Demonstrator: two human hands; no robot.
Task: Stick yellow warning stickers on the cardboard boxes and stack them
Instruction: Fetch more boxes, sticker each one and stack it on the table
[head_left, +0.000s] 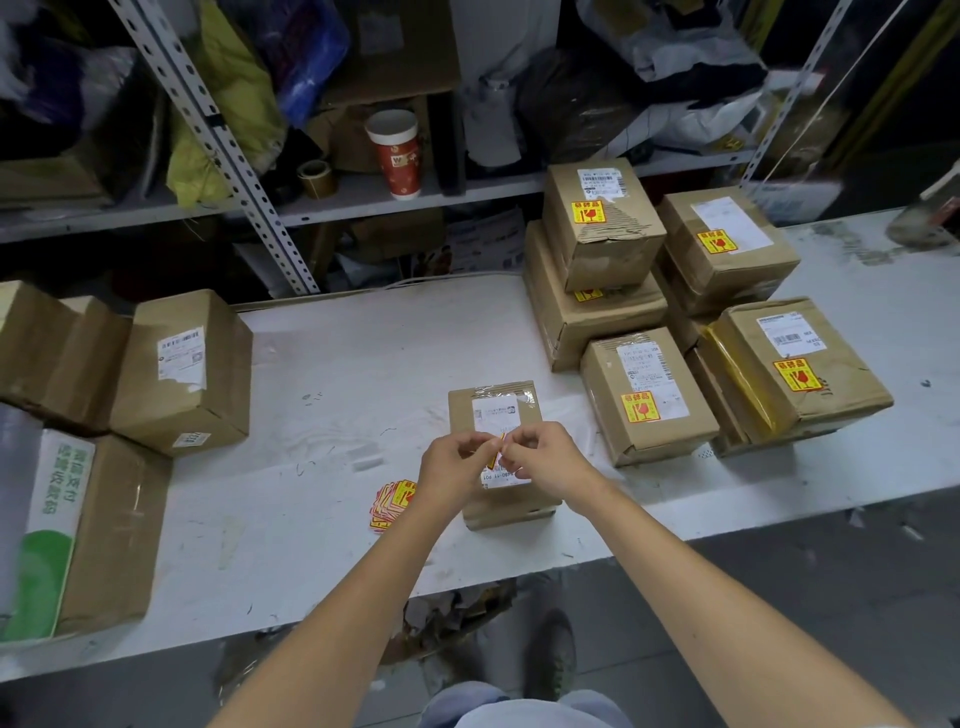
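Left hand (449, 467): fingers curled in, thumb and forefinger tips pinching the left edge of a yellow-and-red sticker (493, 458). Not spread at all.
Right hand (540, 460): same curl, fingertips pinching the sticker's right edge. Knuckles of the two hands nearly meet.
Sticker: only a sliver shows between the fingertips; cannot tell whether it is peeled from its backing. Held just over the near half of the small box.
Small box (498, 410): brown cardboard, white shipping label on top, flat on the tabletop (322, 364) at centre. No yellow sticker visible on its top.
Sticker pile (392, 501): loose fan of yellow stickers on the tabletop at 8 o'clock from the small box, partly behind the left wrist.
Stickered boxes (647, 395): at 1 to 3 o'clock from the small box, several stacked in twos, each top one showing a yellow sticker. Nearest one sits just beside the small box, not touching.
Plain boxes (182, 374): at 9 o'clock, well apart, along the tabletop's left end; no yellow stickers seen.
Shelf (363, 200): at 12 o'clock behind the tabletop; a red-and-white paper cup (397, 153) upright, a tape roll (316, 176) to its left.
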